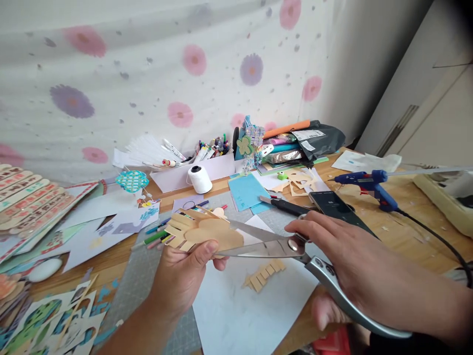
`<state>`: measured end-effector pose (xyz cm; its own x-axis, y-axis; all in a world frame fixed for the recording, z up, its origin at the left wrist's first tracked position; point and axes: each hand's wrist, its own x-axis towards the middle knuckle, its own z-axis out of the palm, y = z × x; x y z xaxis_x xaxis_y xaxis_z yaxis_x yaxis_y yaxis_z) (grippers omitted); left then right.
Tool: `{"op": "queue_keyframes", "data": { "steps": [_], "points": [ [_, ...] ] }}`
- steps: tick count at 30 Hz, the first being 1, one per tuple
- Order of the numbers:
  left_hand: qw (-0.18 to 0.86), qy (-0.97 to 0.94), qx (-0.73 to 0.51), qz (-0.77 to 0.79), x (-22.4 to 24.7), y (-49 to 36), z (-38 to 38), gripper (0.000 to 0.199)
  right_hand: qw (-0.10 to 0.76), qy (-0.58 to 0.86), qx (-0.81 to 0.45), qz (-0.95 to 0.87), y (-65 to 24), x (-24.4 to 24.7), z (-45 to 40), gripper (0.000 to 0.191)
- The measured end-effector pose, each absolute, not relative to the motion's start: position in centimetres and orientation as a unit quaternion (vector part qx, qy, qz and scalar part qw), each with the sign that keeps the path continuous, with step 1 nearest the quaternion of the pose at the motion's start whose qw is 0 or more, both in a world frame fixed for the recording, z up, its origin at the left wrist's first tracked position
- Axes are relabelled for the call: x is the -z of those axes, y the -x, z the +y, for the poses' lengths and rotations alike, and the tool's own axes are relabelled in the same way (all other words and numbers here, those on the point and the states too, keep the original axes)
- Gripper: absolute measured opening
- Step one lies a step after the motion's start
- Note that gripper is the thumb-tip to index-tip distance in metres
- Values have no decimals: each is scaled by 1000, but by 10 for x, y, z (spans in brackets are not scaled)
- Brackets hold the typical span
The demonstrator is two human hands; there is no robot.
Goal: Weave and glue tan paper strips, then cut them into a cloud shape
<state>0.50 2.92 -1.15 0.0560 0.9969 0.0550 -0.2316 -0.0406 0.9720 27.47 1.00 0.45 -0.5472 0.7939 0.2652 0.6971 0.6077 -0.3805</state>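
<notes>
My left hand [186, 276] pinches a tan paper cutout [218, 232] by its lower edge, thumb on top. The cutout has a rounded body and a fringe of strips at its left side. Wrapped round the handles of large metal scissors [268, 246] is my right hand [343, 261]. The blades are spread apart, one passing along the cutout's lower edge and the other beside its upper right. Beneath them, a tan strip with a stepped, notched edge [264, 274] lies on a white sheet of paper [251, 315].
A blue hot glue gun [369, 185] with its cord lies at the right, near a phone [342, 209]. A black-handled cutter [284, 204], blue paper [248, 191] and a white thread spool [200, 179] sit behind my hands. Cut paper scraps [55, 315] cover the left.
</notes>
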Motion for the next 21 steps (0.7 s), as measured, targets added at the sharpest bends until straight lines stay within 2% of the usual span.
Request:
{"op": "queue_keyframes", "data": {
  "steps": [13,21],
  "points": [
    [559,-504,-533,387,16,-7,21,17,161,466,-162,-855,-258,-13,2,77],
    [550,-528,-545,349,23,-2,21,9,160,467,-178,-852,-255,-17,-1,73]
  ]
}}
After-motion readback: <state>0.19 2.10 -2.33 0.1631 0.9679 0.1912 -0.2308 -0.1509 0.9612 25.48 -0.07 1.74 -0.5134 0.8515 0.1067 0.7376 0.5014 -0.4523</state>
